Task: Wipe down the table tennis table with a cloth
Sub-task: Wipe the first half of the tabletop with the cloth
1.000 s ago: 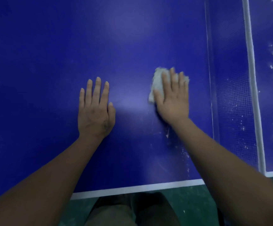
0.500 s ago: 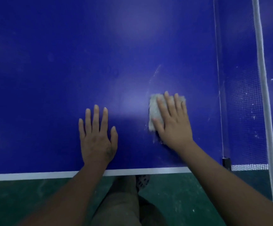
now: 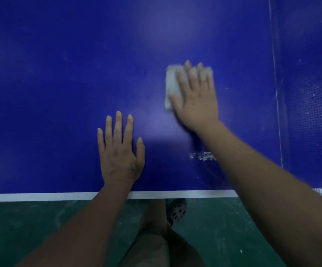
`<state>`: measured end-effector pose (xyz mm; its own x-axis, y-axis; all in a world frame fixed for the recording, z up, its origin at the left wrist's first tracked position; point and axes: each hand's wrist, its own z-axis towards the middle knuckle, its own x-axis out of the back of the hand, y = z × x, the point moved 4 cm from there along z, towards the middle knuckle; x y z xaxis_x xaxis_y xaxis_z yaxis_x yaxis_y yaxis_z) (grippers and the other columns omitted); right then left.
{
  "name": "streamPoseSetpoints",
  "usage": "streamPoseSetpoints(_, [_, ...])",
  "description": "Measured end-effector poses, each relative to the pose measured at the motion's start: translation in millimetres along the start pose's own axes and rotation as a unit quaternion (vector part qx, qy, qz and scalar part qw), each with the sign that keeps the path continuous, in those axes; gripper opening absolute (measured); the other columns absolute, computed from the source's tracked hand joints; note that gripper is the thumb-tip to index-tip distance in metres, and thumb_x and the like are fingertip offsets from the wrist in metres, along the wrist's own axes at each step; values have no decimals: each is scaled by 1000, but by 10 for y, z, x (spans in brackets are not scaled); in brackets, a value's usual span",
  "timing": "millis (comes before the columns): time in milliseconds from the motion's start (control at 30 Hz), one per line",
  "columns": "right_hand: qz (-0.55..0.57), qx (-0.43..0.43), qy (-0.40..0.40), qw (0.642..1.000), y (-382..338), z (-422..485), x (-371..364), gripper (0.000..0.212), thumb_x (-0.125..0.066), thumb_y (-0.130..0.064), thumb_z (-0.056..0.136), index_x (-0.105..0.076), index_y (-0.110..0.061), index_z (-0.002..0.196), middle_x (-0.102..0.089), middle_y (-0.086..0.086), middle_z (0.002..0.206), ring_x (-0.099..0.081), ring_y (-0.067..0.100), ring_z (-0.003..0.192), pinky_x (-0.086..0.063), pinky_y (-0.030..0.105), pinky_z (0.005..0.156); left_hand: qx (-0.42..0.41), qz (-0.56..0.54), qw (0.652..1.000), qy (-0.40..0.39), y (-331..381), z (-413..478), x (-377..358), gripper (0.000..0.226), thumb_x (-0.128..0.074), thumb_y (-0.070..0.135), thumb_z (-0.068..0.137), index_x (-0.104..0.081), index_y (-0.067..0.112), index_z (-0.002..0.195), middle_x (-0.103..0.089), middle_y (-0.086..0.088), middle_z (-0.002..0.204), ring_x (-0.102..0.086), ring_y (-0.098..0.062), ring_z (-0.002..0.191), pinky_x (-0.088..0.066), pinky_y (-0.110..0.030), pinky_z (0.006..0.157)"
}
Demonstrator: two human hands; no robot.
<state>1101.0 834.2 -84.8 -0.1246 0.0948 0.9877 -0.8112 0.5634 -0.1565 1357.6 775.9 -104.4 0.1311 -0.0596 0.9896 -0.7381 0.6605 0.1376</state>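
Cloth [image 3: 172,83], pale grey and crumpled, lies on the blue table [image 3: 60,74], right of centre in the upper half of the frame. The right hand [image 3: 196,101] presses down on it, palm flat and fingers straight and close together, covering most of it. The cloth shows along the hand's left side and just past the fingertips. Both this hand and the cloth are blurred. The left hand [image 3: 120,151] lies flat on the table at lower centre, fingers straight and slightly spread, holding nothing and apart from the cloth. A small patch of white crumbs [image 3: 204,156] sits on the table below the cloth, just beside the right forearm. A white line [image 3: 40,196] runs along the table's near edge across the lower frame. The net [image 3: 310,112] stands at far right, white specks showing through its mesh. Below the edge lie a green floor [image 3: 21,228], a shoe [image 3: 176,210] and a leg [image 3: 152,247] at bottom centre.
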Motion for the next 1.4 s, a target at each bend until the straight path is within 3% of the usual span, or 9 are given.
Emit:
streamPoseSetpoints(200, [21, 188, -55, 980, -151, -1338, -93, 71, -41, -58, 111, -25, -24, 171, -20, 2, 179, -12, 30, 166, -13, 56, 134, 1, -18, 1000, -4, 19, 4, 31, 68, -34, 45, 111, -23, 20, 173, -15, -7, 182, -7, -31, 169, -10, -59, 135])
streamPoseSetpoints(367, [13, 34, -32, 999, 266, -1028, -8, 70, -37, -56, 111, -25, -21, 171, -19, 3, 179, -11, 32, 166, -12, 56, 133, 9, -26, 1000, 2, 10, 13, 32, 67, -35, 46, 111, -26, 21, 172, -17, -7, 181, -6, -30, 169, -7, -58, 136])
streamPoseSetpoints(500, [32, 160, -81, 983, -2, -1549, -30, 73, -38, -59, 111, -21, -21, 172, -15, 4, 179, -7, 32, 167, -13, 58, 133, 12, -38, 999, -5, 32, 22, 54, 67, -37, 46, 110, -28, 20, 172, -17, -7, 181, -6, -30, 169, -6, -58, 136])
streamPoseSetpoints(600, [8, 215, -85, 973, 300, -1055, 45, 70, -40, -58, 111, -30, -20, 169, -26, 9, 176, -19, 37, 164, -14, 57, 133, 14, -39, 999, -1, 34, 23, 63, 66, -36, 46, 111, -30, 20, 171, -18, -7, 181, -7, -29, 169, -7, -59, 136])
streamPoseSetpoints(733, [-2, 8, -61, 998, 1209, -66, 175, 74, -39, -57, 110, -23, -18, 171, -16, 12, 179, -10, 39, 165, -2, 54, 135, 11, -31, 999, 5, 25, 18, 51, 66, -39, 46, 111, -30, 21, 171, -18, -6, 181, -6, -27, 169, -6, -57, 136])
streamPoseSetpoints(900, [8, -145, -35, 989, 1581, -526, 236, 77, -26, -64, 110, -15, -21, 172, -11, 8, 180, -5, 33, 166, -3, 54, 135, 13, -33, 999, 3, 32, 15, 81, 66, -37, 45, 110, -30, 20, 171, -17, -6, 182, -6, -26, 169, -5, -56, 136])
streamPoseSetpoints(1167, [16, -170, -70, 983, 789, -2677, 59, 77, -29, -63, 111, -7, -24, 173, -1, 1, 181, 2, 31, 167, -9, 57, 134, 24, -38, 999, -2, 68, 17, 120, 66, -35, 46, 110, -30, 20, 171, -17, -6, 182, -7, -27, 169, -3, -54, 137])
streamPoseSetpoints(1267, [-15, -145, -73, 987, 1099, -2342, 84, 76, -26, -62, 111, -9, -20, 173, -4, 7, 181, -1, 34, 167, -9, 58, 134, 21, -41, 999, 5, 79, 15, 125, 66, -36, 45, 110, -31, 19, 171, -19, -7, 181, -9, -29, 169, -4, -55, 136])
streamPoseSetpoints(1400, [-3, -279, -35, 960, 1369, -1902, 136, 78, -18, -62, 109, -9, -18, 173, -9, 14, 179, -6, 39, 165, -7, 57, 134, 18, -43, 999, 17, 91, 9, 133, 65, -38, 43, 110, -33, 18, 170, -21, -8, 180, -11, -30, 169, -6, -56, 136])
